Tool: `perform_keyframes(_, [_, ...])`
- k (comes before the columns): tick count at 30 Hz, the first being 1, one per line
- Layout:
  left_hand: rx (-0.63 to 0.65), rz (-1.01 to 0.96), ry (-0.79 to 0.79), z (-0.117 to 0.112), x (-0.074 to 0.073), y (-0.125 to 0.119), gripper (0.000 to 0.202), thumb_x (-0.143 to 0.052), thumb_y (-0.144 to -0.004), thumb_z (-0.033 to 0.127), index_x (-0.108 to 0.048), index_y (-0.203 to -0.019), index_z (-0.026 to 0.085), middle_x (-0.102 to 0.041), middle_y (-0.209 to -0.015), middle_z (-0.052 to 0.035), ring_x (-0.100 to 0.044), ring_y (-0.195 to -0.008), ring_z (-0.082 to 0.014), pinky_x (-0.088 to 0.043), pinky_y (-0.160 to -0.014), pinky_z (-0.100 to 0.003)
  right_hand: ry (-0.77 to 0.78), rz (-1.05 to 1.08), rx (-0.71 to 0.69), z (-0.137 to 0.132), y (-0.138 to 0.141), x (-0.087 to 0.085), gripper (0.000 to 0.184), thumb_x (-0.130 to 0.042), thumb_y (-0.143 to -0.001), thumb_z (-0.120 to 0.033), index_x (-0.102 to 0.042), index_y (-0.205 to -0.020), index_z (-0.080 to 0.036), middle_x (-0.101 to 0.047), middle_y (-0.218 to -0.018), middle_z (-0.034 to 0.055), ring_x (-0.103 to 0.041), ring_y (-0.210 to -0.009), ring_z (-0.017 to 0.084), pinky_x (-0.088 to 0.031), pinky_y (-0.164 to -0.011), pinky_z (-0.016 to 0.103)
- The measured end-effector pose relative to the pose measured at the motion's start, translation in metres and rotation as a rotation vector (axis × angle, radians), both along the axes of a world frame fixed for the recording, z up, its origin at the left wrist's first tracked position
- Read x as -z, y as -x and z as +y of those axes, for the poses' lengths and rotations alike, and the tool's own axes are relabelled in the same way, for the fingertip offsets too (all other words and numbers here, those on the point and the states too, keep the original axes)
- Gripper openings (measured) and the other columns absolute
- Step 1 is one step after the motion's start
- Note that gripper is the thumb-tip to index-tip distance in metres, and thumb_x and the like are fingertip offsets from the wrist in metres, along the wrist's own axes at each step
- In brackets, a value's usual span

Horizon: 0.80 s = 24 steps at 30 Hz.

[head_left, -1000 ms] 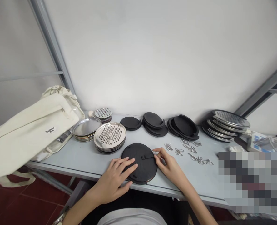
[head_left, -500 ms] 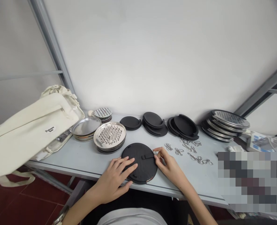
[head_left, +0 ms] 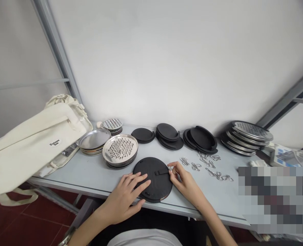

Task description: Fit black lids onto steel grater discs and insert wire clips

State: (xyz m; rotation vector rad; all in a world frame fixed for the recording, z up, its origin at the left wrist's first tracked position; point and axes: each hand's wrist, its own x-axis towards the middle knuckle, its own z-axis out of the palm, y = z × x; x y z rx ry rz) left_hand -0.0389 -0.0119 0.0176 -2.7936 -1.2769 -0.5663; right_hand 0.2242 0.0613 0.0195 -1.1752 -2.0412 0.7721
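Note:
A round black disc [head_left: 155, 176] lies flat near the front edge of the grey table [head_left: 90, 171]. My left hand [head_left: 127, 196] rests on its left part with fingers stretched out flat. My right hand [head_left: 184, 181] is at the disc's right rim, thumb and fingers pinched on a small metal piece at the end of a slot in the disc. Several loose metal wire clips [head_left: 207, 165] lie just right of my right hand.
Behind the disc are stacks of perforated metal plates [head_left: 120, 150], plain metal plates [head_left: 94, 140], black discs [head_left: 200, 138] and a tilted stack of plates [head_left: 247, 136] at the right. A cream cloth bag [head_left: 30, 143] hangs over the table's left end. A blurred patch covers the right front.

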Motion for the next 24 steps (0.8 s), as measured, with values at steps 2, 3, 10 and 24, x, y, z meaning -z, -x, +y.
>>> perform_keyframes(2, [-0.001, -0.001, 0.008, -0.0002, 0.0004, 0.0001, 0.058, -0.05, -0.09, 0.022, -0.032, -0.145, 0.025, -0.039, -0.146, -0.0056, -0.035, -0.132, -0.0271, -0.034, -0.105, -0.046, 0.004, 0.003, -0.002, 0.0001, 0.0003, 0.0, 0.017, -0.038, -0.094, -0.029, -0.043, -0.107, -0.02, -0.04, -0.068, -0.0056, -0.044, -0.059, 0.014, -0.035, -0.058, 0.025])
perform_keyframes(3, [-0.001, 0.0, 0.015, -0.0003, 0.0007, 0.0001, 0.058, -0.05, -0.09, 0.021, -0.031, -0.145, 0.025, -0.038, -0.146, -0.0053, -0.034, -0.132, -0.0269, -0.034, -0.105, -0.046, 0.007, 0.004, -0.003, 0.0001, 0.0005, 0.0, 0.017, -0.038, -0.094, -0.029, -0.043, -0.107, -0.02, -0.04, -0.068, -0.0056, -0.044, -0.059, 0.014, -0.035, -0.057, 0.024])
perform_keyframes(10, [-0.003, -0.004, 0.036, -0.0001, 0.0007, 0.0003, 0.059, -0.05, -0.09, 0.022, -0.031, -0.146, 0.025, -0.037, -0.147, -0.0048, -0.033, -0.133, -0.027, -0.033, -0.106, -0.046, 0.011, 0.005, 0.001, 0.0005, 0.0008, 0.0, 0.017, -0.039, -0.093, -0.03, -0.043, -0.107, -0.02, -0.038, -0.068, -0.006, -0.043, -0.059, 0.014, -0.035, -0.058, 0.025])
perform_keyframes(24, [-0.003, -0.011, -0.027, -0.0002, 0.0011, 0.0005, 0.061, -0.053, -0.089, 0.022, -0.032, -0.145, 0.026, -0.042, -0.144, -0.0058, -0.037, -0.131, -0.0271, -0.038, -0.103, -0.045, 0.03, 0.009, -0.006, 0.0006, 0.0009, 0.001, 0.018, -0.038, -0.092, -0.029, -0.042, -0.108, -0.02, -0.036, -0.068, -0.0065, -0.042, -0.058, 0.013, -0.035, -0.058, 0.024])
